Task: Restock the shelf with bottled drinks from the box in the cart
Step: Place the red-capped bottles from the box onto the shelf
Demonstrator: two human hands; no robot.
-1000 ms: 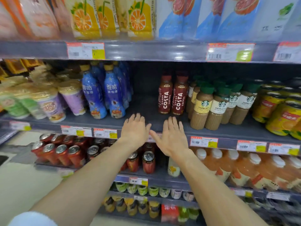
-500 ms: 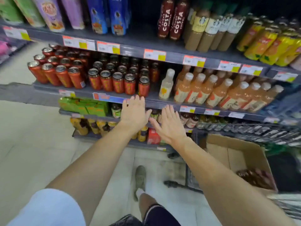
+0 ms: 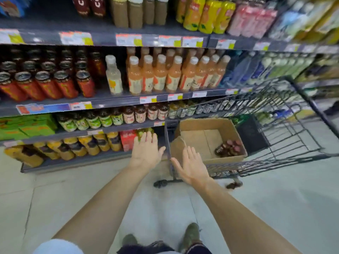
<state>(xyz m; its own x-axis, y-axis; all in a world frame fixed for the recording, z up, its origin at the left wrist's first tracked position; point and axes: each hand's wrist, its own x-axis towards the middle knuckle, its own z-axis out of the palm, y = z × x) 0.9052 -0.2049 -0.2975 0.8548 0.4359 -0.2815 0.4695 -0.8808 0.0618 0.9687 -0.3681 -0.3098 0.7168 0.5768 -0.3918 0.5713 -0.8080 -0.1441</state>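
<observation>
A black wire cart (image 3: 286,143) stands at the right, close against the shelving. Inside it an open cardboard box (image 3: 205,136) holds a few dark brown bottles with red caps (image 3: 228,148) lying in its right corner. My left hand (image 3: 146,153) is stretched out flat, empty, just left of the cart's near corner. My right hand (image 3: 191,166) is also flat and empty, over the box's near flap. At the top of the shelf stand matching dark red Costa bottles (image 3: 89,5), cut off by the frame edge.
Shelf rows carry red cans (image 3: 47,83), orange juice bottles (image 3: 174,74), small green and brown bottles (image 3: 113,117) and yellow jars (image 3: 78,146). A green carton stack (image 3: 27,125) sits at left. Pale floor tiles and my shoes (image 3: 190,235) lie below.
My view has dropped from the upper shelf down to the cart and floor. Both hands have lowered with it, staying flat and empty, and now hover by the box.
</observation>
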